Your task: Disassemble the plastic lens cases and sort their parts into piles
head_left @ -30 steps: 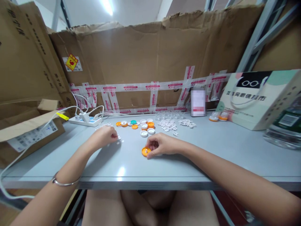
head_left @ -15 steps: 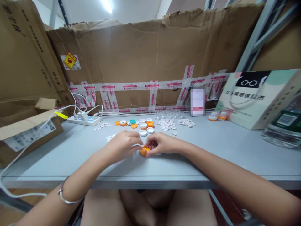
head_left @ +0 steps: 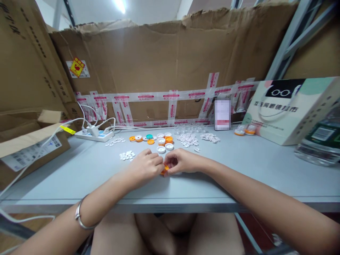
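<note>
Near the front of the table an orange round plastic disc (head_left: 166,169) lies mostly covered by fingers. My right hand (head_left: 181,161) grips its right rim between thumb and fingers. My left hand (head_left: 148,165) is closed over its left side, fingers curled and fingertips against the disc. Whatever those left fingertips pinch is hidden. Just behind the hands stand white round caps (head_left: 160,149) and stacked orange caps (head_left: 169,139). Small white discs (head_left: 127,155) form a loose pile to the left of my left hand.
Behind are a teal disc (head_left: 149,137), a heap of small white parts (head_left: 188,139) and clear cups (head_left: 191,128). A power strip (head_left: 94,135) and an open carton (head_left: 34,145) stand left. At right are a phone (head_left: 223,114), a paper bag (head_left: 278,120) and a large bottle (head_left: 320,138).
My left hand has moved slightly right and closed over the orange disc, now hiding its middle. The small white pile shows more fully. My right hand keeps its hold.
</note>
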A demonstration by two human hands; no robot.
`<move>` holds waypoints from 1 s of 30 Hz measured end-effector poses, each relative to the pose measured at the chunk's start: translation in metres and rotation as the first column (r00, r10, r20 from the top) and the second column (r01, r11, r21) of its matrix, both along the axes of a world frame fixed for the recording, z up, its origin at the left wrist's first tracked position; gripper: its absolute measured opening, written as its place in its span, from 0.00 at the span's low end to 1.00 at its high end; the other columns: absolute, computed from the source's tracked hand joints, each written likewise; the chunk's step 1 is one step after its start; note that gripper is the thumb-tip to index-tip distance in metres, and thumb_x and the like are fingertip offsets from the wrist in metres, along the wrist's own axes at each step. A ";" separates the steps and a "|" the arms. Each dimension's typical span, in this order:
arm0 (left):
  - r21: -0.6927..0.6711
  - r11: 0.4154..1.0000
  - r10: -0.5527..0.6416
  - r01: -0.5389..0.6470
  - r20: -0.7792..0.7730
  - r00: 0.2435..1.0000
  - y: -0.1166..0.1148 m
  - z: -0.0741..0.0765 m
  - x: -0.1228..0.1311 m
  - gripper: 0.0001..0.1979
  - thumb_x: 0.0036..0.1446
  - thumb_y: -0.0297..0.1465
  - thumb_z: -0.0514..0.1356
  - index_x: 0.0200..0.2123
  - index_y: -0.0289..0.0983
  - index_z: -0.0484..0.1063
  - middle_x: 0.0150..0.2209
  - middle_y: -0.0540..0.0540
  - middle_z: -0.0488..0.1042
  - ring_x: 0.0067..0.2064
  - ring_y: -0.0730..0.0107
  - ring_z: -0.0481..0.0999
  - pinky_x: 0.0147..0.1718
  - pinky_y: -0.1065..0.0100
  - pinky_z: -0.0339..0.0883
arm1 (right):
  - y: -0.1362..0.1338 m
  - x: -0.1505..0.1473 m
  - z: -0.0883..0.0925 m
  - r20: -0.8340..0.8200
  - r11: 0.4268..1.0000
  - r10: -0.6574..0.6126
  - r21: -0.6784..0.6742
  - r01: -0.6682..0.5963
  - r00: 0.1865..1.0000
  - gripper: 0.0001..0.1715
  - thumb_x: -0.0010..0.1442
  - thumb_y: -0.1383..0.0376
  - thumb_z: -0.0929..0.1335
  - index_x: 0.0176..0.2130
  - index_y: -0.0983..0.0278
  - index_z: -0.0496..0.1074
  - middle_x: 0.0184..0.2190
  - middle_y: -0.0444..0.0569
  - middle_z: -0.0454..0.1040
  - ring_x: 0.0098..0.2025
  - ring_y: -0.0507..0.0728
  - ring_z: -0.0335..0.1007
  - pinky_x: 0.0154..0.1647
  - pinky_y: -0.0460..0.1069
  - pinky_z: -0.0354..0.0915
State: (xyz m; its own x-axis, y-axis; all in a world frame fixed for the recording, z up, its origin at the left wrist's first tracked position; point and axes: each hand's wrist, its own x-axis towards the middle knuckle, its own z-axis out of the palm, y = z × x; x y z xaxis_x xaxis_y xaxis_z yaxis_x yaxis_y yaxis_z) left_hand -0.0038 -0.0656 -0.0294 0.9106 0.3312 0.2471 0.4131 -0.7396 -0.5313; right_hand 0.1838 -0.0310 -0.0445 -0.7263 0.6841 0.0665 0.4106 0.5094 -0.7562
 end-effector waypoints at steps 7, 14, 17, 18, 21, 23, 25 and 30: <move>0.005 1.000 0.003 -0.003 0.065 0.998 0.003 -0.007 -0.001 0.12 0.60 0.28 0.51 0.25 0.35 0.67 0.25 0.48 0.71 0.28 0.71 0.68 0.29 0.65 0.51 | -0.001 0.000 0.000 -0.018 0.999 0.014 -0.032 -0.014 1.000 0.12 0.43 0.63 0.71 0.29 0.69 0.71 0.21 0.40 0.64 0.24 0.47 0.59 0.24 0.42 0.57; -0.034 0.999 0.004 0.000 0.122 0.993 0.005 -0.007 0.001 0.12 0.59 0.28 0.51 0.24 0.34 0.68 0.24 0.48 0.72 0.26 0.72 0.69 0.28 0.66 0.51 | -0.001 -0.001 0.001 -0.013 0.999 0.000 -0.036 -0.001 1.000 0.12 0.43 0.63 0.71 0.28 0.69 0.71 0.21 0.40 0.64 0.24 0.47 0.59 0.23 0.43 0.57; -0.163 0.985 0.081 -0.055 0.156 0.985 0.005 -0.006 0.002 0.11 0.57 0.29 0.53 0.25 0.35 0.70 0.26 0.48 0.74 0.27 0.72 0.71 0.28 0.67 0.52 | -0.001 -0.001 0.001 -0.009 0.999 0.007 -0.033 -0.007 1.000 0.13 0.44 0.61 0.71 0.28 0.69 0.71 0.21 0.40 0.64 0.24 0.47 0.59 0.24 0.43 0.57; -0.227 0.971 0.118 -0.077 0.171 0.978 0.004 -0.005 0.003 0.10 0.56 0.29 0.54 0.26 0.35 0.71 0.26 0.49 0.75 0.28 0.71 0.72 0.28 0.67 0.53 | 0.000 -0.001 0.001 -0.006 0.999 0.010 -0.030 -0.011 1.000 0.14 0.44 0.61 0.72 0.29 0.69 0.71 0.21 0.40 0.64 0.24 0.47 0.59 0.24 0.43 0.57; -0.440 0.888 0.254 -0.133 0.229 0.940 0.002 -0.002 0.004 0.06 0.53 0.28 0.57 0.27 0.36 0.73 0.28 0.49 0.76 0.31 0.71 0.74 0.30 0.69 0.56 | 0.000 0.000 0.001 0.007 1.000 0.015 -0.024 -0.015 1.000 0.15 0.43 0.59 0.72 0.30 0.68 0.72 0.22 0.41 0.65 0.25 0.48 0.60 0.24 0.43 0.57; -0.560 0.815 0.347 -0.148 0.266 0.899 0.002 0.000 0.004 0.05 0.51 0.27 0.57 0.26 0.36 0.74 0.28 0.49 0.76 0.31 0.72 0.74 0.31 0.71 0.58 | -0.001 0.001 0.002 0.020 1.000 0.013 -0.022 -0.012 1.000 0.16 0.44 0.59 0.72 0.30 0.68 0.72 0.22 0.41 0.66 0.25 0.48 0.60 0.24 0.43 0.57; -0.643 0.752 0.410 -0.142 0.288 0.865 0.003 0.002 0.004 0.05 0.50 0.27 0.58 0.26 0.36 0.74 0.28 0.49 0.76 0.30 0.72 0.73 0.30 0.72 0.59 | -0.001 0.001 0.003 0.028 1.000 0.011 -0.022 -0.010 1.000 0.17 0.44 0.58 0.72 0.31 0.68 0.72 0.22 0.41 0.66 0.25 0.48 0.60 0.24 0.43 0.56; -0.737 0.673 0.456 -0.062 0.347 0.820 0.007 0.001 0.001 0.07 0.51 0.29 0.57 0.27 0.36 0.75 0.27 0.50 0.76 0.29 0.73 0.71 0.31 0.72 0.60 | -0.001 0.000 0.003 0.031 1.000 0.014 -0.029 -0.013 0.999 0.16 0.44 0.58 0.72 0.30 0.68 0.72 0.22 0.41 0.65 0.25 0.48 0.59 0.24 0.43 0.55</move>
